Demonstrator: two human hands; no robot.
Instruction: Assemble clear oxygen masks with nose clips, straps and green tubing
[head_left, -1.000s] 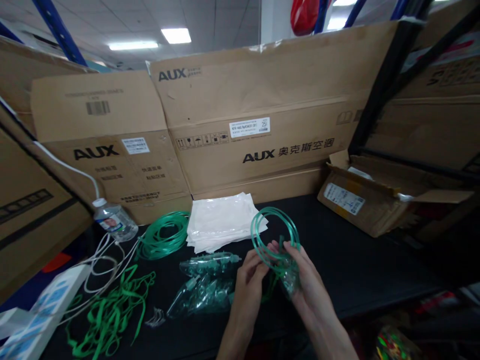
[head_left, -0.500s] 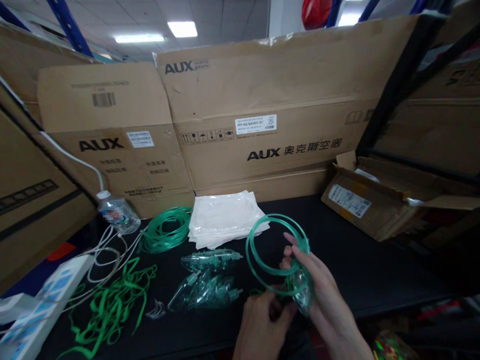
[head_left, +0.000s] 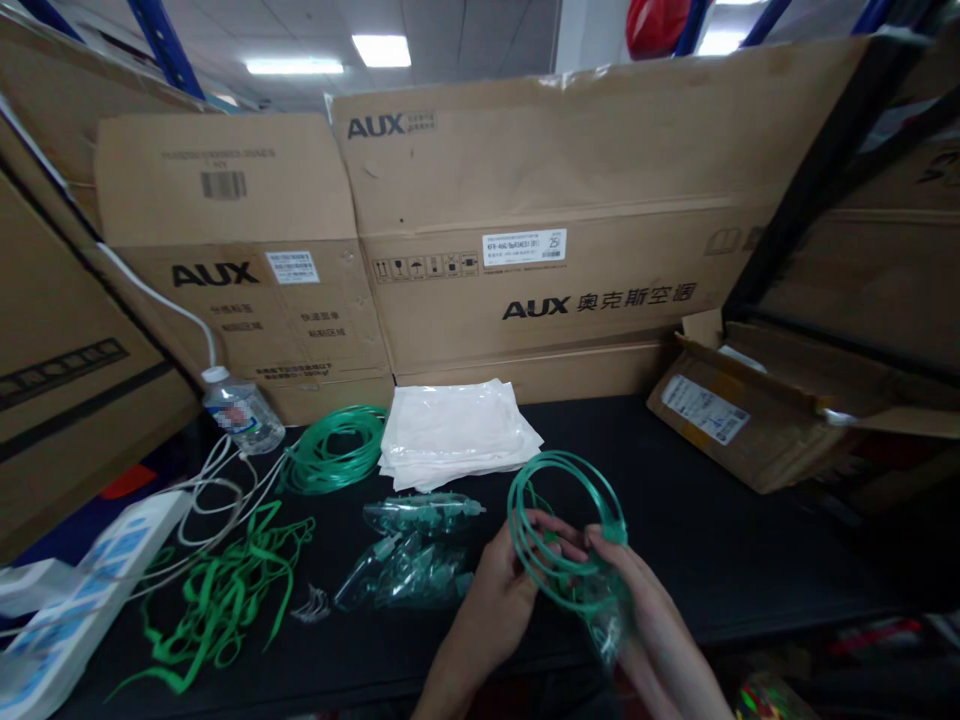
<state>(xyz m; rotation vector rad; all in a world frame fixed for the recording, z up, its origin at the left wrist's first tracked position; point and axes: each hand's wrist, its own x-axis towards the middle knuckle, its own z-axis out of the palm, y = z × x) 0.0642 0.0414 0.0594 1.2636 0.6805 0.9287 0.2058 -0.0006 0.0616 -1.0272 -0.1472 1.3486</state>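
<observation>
My right hand (head_left: 646,590) is closed around a coil of clear green tubing (head_left: 564,460) and a clear green plastic mask (head_left: 606,625), which hangs below the coil against the palm. To its left, my left hand (head_left: 499,585) has curled fingers that reach behind the loops. A bit of bright green strap (head_left: 553,543) shows at those fingertips, partly hidden by the tubing. Several more clear green masks (head_left: 424,570) lie on the black table left of my hands. Beyond them is a stack of white plastic bags (head_left: 457,430).
Further left are a larger coil of green tubing (head_left: 337,450), a tangle of green straps (head_left: 217,600), small metal strips (head_left: 311,605), a power strip (head_left: 112,580) with white cables, and a plastic bottle (head_left: 244,415). An opened cardboard box (head_left: 720,430) stands at right. Cardboard panels (head_left: 585,180) wall the back.
My left hand has risen from below the mask to the left side of the coil, its fingers now behind the loops. The coil has shifted slightly down in the view.
</observation>
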